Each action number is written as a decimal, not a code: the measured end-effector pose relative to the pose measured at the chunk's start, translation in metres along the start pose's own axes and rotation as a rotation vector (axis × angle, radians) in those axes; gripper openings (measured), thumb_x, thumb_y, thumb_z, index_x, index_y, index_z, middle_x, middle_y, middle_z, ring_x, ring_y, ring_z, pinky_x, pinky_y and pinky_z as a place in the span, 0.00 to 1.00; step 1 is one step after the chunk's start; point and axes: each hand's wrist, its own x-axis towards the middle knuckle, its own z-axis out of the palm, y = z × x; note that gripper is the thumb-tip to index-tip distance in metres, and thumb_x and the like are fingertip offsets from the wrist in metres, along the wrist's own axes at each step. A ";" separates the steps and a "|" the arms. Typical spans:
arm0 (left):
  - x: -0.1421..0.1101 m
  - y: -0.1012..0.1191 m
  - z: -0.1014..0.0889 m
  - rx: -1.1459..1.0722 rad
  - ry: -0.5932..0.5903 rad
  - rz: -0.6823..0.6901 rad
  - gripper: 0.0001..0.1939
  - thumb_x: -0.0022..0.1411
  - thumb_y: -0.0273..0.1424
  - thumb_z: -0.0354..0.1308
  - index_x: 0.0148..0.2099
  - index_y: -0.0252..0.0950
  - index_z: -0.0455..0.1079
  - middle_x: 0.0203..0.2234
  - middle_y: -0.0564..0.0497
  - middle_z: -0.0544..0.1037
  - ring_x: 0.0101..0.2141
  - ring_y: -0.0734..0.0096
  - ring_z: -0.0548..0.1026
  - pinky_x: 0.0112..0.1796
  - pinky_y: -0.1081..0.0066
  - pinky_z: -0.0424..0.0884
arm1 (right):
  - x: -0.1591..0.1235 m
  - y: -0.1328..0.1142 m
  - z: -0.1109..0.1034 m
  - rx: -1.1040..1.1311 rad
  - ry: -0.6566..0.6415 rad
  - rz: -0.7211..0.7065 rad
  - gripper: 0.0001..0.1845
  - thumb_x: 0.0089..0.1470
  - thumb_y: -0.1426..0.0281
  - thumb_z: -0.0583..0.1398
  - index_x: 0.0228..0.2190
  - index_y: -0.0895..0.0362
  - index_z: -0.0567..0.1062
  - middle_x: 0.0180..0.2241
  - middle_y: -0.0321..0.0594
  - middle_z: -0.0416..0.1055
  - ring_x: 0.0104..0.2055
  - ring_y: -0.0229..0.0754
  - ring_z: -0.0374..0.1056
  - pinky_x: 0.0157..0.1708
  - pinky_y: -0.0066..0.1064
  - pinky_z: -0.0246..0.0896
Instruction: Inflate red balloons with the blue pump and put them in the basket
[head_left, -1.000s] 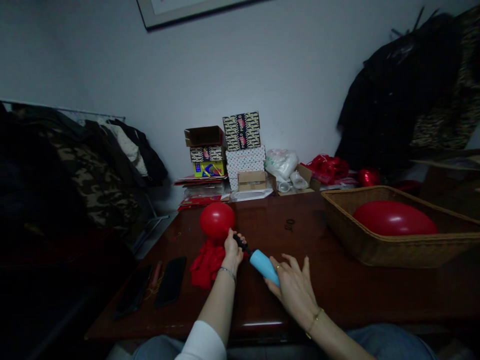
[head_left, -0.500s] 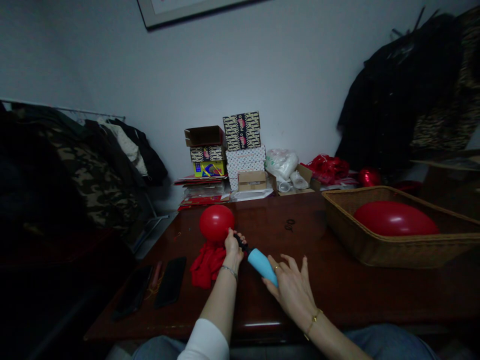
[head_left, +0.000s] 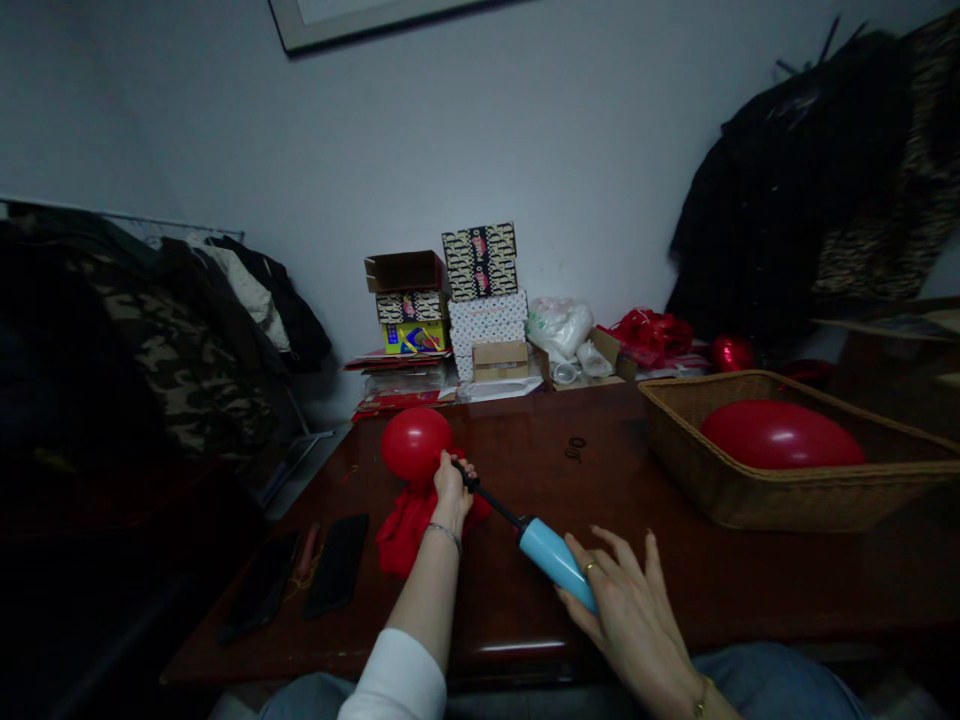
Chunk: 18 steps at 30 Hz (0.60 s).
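My left hand (head_left: 452, 482) is closed around the black nozzle end of a balloon pump, where the neck of a round red balloon (head_left: 417, 444) meets it. The pump's light-blue barrel (head_left: 556, 560) slants down to the right, with a stretch of black rod (head_left: 496, 507) showing between it and the nozzle end. My right hand (head_left: 630, 600) grips the lower end of that barrel between thumb and forefinger, the other fingers spread. Below the balloon, partly behind my left wrist, lies a crumpled heap of red cloth-like material (head_left: 405, 530).
On the right of the brown table (head_left: 525, 620) a wicker basket (head_left: 757, 505) holds a large red balloon (head_left: 784, 435). Two dark flat phone-like objects, one a black slab (head_left: 337, 565), lie at left. Stacked boxes (head_left: 487, 320) and plastic bags (head_left: 562, 328) stand along the wall.
My right hand has pulled the blue barrel down and right, away from my left hand, baring more black rod. The balloon and my left hand have shifted slightly left in view.
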 end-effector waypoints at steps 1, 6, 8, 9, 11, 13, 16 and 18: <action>-0.001 -0.001 0.000 0.003 -0.003 0.001 0.14 0.65 0.37 0.46 0.28 0.36 0.55 0.14 0.58 0.57 0.12 0.81 0.57 0.14 0.81 0.53 | 0.004 -0.003 0.000 0.005 -0.006 0.005 0.24 0.53 0.61 0.55 0.51 0.54 0.66 0.39 0.41 0.73 0.54 0.53 0.57 0.57 0.60 0.24; -0.008 -0.011 -0.002 0.030 -0.012 -0.006 0.13 0.64 0.36 0.47 0.28 0.37 0.55 0.14 0.58 0.58 0.12 0.80 0.58 0.15 0.80 0.54 | 0.033 -0.023 0.008 0.024 -0.044 0.035 0.23 0.53 0.62 0.55 0.50 0.55 0.67 0.38 0.44 0.74 0.53 0.52 0.57 0.57 0.60 0.24; -0.010 -0.015 -0.002 0.042 -0.004 -0.017 0.13 0.64 0.36 0.47 0.28 0.37 0.55 0.14 0.58 0.59 0.12 0.80 0.58 0.15 0.80 0.54 | 0.044 -0.031 0.012 0.013 -0.048 0.037 0.24 0.53 0.62 0.55 0.51 0.57 0.67 0.38 0.45 0.73 0.53 0.52 0.57 0.57 0.60 0.22; -0.011 -0.016 -0.002 0.047 -0.001 -0.021 0.12 0.64 0.35 0.47 0.28 0.37 0.55 0.14 0.58 0.59 0.12 0.80 0.58 0.15 0.79 0.55 | 0.049 -0.034 0.013 0.006 -0.046 0.036 0.24 0.53 0.62 0.55 0.51 0.58 0.67 0.38 0.45 0.73 0.53 0.52 0.57 0.56 0.60 0.22; -0.011 -0.018 -0.003 0.058 0.002 -0.024 0.12 0.64 0.35 0.47 0.28 0.37 0.56 0.14 0.58 0.59 0.12 0.80 0.59 0.15 0.79 0.56 | 0.057 -0.039 0.017 -0.009 -0.044 0.027 0.25 0.53 0.61 0.55 0.51 0.58 0.67 0.38 0.46 0.73 0.53 0.52 0.56 0.56 0.60 0.20; -0.009 -0.018 -0.004 0.066 0.008 -0.019 0.12 0.63 0.35 0.48 0.28 0.36 0.56 0.14 0.58 0.59 0.12 0.80 0.59 0.15 0.79 0.56 | 0.060 -0.042 0.019 -0.021 -0.042 0.020 0.25 0.53 0.60 0.55 0.51 0.59 0.67 0.37 0.46 0.73 0.53 0.53 0.56 0.56 0.60 0.20; -0.003 -0.016 -0.007 0.061 0.029 -0.006 0.12 0.63 0.35 0.48 0.28 0.36 0.56 0.14 0.58 0.59 0.12 0.80 0.59 0.15 0.80 0.55 | 0.058 -0.043 0.020 -0.024 -0.037 0.011 0.26 0.53 0.60 0.55 0.51 0.59 0.67 0.37 0.46 0.73 0.53 0.52 0.57 0.57 0.59 0.19; 0.001 -0.012 -0.008 0.052 0.034 -0.003 0.12 0.64 0.34 0.47 0.28 0.36 0.55 0.14 0.58 0.59 0.12 0.81 0.58 0.14 0.81 0.54 | 0.053 -0.040 0.020 -0.020 -0.031 0.004 0.26 0.53 0.59 0.55 0.51 0.58 0.66 0.37 0.45 0.73 0.53 0.52 0.57 0.57 0.59 0.19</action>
